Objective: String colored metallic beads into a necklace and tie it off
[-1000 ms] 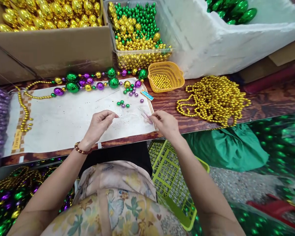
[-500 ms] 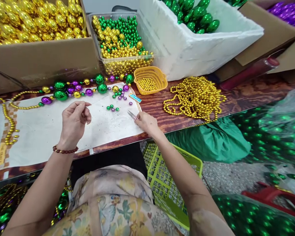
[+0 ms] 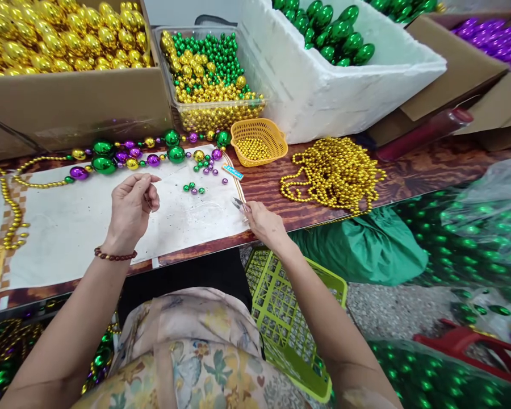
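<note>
My left hand (image 3: 133, 203) is raised over the white mat (image 3: 89, 227), its thumb and forefinger pinched together. Whatever those fingertips grip is too fine to make out. At the mat's right edge, my right hand (image 3: 263, 220) is closed around a small pair of scissors (image 3: 238, 202), whose pointed blades stick out to the left. Between the hands lie several loose green and purple beads (image 3: 193, 188). Along the back of the mat runs a bead necklace (image 3: 104, 165) of green, purple and gold balls, with a gold strand curving down at the left.
A small orange basket (image 3: 281, 136) of gold beads stands behind my right hand, beside a heap of gold bead strands (image 3: 332, 176). Behind are a cardboard box (image 3: 76, 102), a clear plastic bin (image 3: 174, 108) and a white foam box (image 3: 323, 102). A yellow-green crate (image 3: 276, 301) sits below.
My right hand has shifted slightly right and toward me with the scissors. My left hand keeps its pinch almost in place. The whole view has turned a little.
</note>
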`<state>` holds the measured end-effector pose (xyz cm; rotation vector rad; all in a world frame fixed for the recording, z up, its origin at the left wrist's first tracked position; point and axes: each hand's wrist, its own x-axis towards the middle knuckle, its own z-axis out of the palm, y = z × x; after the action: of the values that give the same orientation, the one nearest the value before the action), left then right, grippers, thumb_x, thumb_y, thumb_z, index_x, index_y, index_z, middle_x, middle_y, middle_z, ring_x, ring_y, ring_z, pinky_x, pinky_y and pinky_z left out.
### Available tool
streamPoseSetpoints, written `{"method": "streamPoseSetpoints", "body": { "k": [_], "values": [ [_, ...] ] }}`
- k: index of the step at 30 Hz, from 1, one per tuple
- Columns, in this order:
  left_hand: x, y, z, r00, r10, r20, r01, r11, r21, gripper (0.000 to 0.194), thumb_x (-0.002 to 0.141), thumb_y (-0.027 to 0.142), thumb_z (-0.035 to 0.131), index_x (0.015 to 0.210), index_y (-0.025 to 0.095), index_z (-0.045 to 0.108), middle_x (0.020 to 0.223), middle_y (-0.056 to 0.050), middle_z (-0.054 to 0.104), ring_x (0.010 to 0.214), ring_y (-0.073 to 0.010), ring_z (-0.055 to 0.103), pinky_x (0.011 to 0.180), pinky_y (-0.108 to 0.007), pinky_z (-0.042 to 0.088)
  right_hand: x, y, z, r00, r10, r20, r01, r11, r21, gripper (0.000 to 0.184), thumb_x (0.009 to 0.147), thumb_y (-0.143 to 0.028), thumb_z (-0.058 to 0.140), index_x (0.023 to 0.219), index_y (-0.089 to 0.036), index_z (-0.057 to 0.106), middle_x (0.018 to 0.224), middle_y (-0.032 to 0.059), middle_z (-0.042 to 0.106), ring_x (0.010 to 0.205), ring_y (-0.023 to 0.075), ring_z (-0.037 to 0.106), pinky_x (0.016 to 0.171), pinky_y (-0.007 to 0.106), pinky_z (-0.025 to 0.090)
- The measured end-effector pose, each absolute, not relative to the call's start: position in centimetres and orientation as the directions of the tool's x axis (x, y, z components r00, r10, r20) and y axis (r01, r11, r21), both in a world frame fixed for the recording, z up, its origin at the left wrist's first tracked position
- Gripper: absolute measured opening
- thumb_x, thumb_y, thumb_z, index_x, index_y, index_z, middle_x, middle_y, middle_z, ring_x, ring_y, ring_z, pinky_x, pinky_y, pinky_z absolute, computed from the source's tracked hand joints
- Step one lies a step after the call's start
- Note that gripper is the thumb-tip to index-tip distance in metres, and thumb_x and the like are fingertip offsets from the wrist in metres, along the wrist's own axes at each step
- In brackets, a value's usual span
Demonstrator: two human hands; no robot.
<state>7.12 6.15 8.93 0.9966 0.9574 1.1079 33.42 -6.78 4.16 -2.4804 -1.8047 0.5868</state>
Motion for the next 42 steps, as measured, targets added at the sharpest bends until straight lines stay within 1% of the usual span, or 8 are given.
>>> {"method": "streamPoseSetpoints", "body": {
  "k": [2, 7, 12, 17, 23, 26, 35, 42],
  "values": [
    [7.1, 6.1, 8.8, 0.184, 0.977, -0.107, -0.246, 0.151, 0.957, 0.011, 0.085, 0.025, 0.069, 0.081, 0.015, 0.070, 0.055, 0.003, 0.052, 0.044, -0.0061, 0.046, 0.040, -0.018, 0.033, 33.6, -6.7, 3.7, 0.255, 0.925, -0.281, 0.901, -0.333, -0.280, 0.031, 0.107, -0.035, 0.033, 0.121, -0.019, 0.055, 0.126, 0.0139, 0.066, 0.110, 0.0258, 0.066, 0.081, 0.031, 0.045],
    [6.6, 6.1, 9.0, 0.170, 0.980, -0.104, -0.238, 0.144, 0.960, 0.011, 0.086, 0.024, 0.067, 0.081, 0.014, 0.070, 0.055, 0.003, 0.052, 0.044, -0.0062, 0.046, 0.040, -0.018, 0.034, 34.9, -6.9, 3.3, 0.342, 0.890, -0.303, 0.835, -0.435, -0.336, 0.026, 0.104, -0.038, 0.039, 0.115, -0.021, 0.055, 0.097, 0.0086, 0.073, 0.091, 0.0282, 0.069, 0.073, 0.031, 0.042],
    [6.3, 6.1, 8.8, 0.178, 0.977, -0.116, -0.222, 0.154, 0.963, 0.011, 0.086, 0.024, 0.066, 0.082, 0.015, 0.070, 0.055, 0.003, 0.052, 0.044, -0.0062, 0.046, 0.040, -0.018, 0.034, 37.7, -8.3, 2.9, 0.373, 0.886, -0.276, 0.793, -0.459, -0.401, 0.025, 0.100, -0.031, 0.040, 0.120, -0.022, 0.052, 0.102, 0.0084, 0.073, 0.090, 0.0273, 0.067, 0.072, 0.031, 0.042],
    [6.3, 6.0, 8.9, 0.173, 0.977, -0.122, -0.228, 0.160, 0.960, 0.011, 0.087, 0.022, 0.065, 0.081, 0.014, 0.070, 0.055, 0.002, 0.052, 0.044, -0.0066, 0.046, 0.040, -0.019, 0.033, 40.8, -9.3, 2.6, 0.373, 0.918, -0.138, 0.858, -0.398, -0.325, 0.029, 0.100, -0.026, 0.036, 0.114, -0.015, 0.060, 0.110, 0.0160, 0.069, 0.099, 0.0283, 0.065, 0.079, 0.033, 0.044],
    [6.3, 5.9, 9.0, 0.177, 0.978, -0.110, -0.208, 0.147, 0.967, 0.011, 0.085, 0.025, 0.067, 0.081, 0.015, 0.070, 0.054, 0.003, 0.052, 0.044, -0.0063, 0.045, 0.040, -0.018, 0.033, 41.3, -8.5, 4.8, 0.429, 0.899, -0.091, 0.903, -0.427, 0.043, 0.040, 0.105, -0.037, 0.038, 0.132, -0.022, 0.062, 0.106, 0.0134, 0.066, 0.085, 0.0250, 0.064, 0.065, 0.029, 0.038],
    [6.2, 5.8, 8.9, 0.184, 0.978, -0.100, -0.205, 0.137, 0.969, 0.012, 0.084, 0.027, 0.069, 0.081, 0.016, 0.070, 0.054, 0.003, 0.052, 0.044, -0.0061, 0.045, 0.040, -0.018, 0.033, 40.5, -7.6, 6.0, 0.392, 0.917, -0.073, 0.915, -0.380, 0.139, 0.044, 0.106, -0.043, 0.034, 0.135, -0.023, 0.062, 0.109, 0.0140, 0.062, 0.084, 0.0236, 0.062, 0.061, 0.027, 0.034],
    [6.0, 5.7, 8.8, 0.182, 0.977, -0.109, -0.190, 0.144, 0.971, 0.014, 0.086, 0.030, 0.070, 0.083, 0.016, 0.069, 0.056, 0.004, 0.051, 0.044, -0.0054, 0.046, 0.041, -0.018, 0.035, 40.0, -5.2, 5.9, 0.319, 0.944, -0.084, 0.934, -0.298, 0.198, 0.039, 0.103, -0.024, 0.036, 0.133, -0.020, 0.061, 0.111, 0.0168, 0.060, 0.085, 0.0236, 0.061, 0.063, 0.029, 0.036],
    [5.4, 5.3, 8.6, 0.186, 0.973, -0.137, -0.187, 0.172, 0.967, 0.017, 0.086, 0.033, 0.071, 0.082, 0.016, 0.069, 0.055, 0.004, 0.051, 0.043, -0.0057, 0.045, 0.039, -0.018, 0.032, 40.0, -4.2, 4.2, 0.321, 0.944, -0.071, 0.940, -0.308, 0.148, 0.037, 0.103, -0.032, 0.041, 0.127, -0.019, 0.065, 0.110, 0.0147, 0.067, 0.083, 0.0255, 0.065, 0.061, 0.031, 0.034]
  ]
}}
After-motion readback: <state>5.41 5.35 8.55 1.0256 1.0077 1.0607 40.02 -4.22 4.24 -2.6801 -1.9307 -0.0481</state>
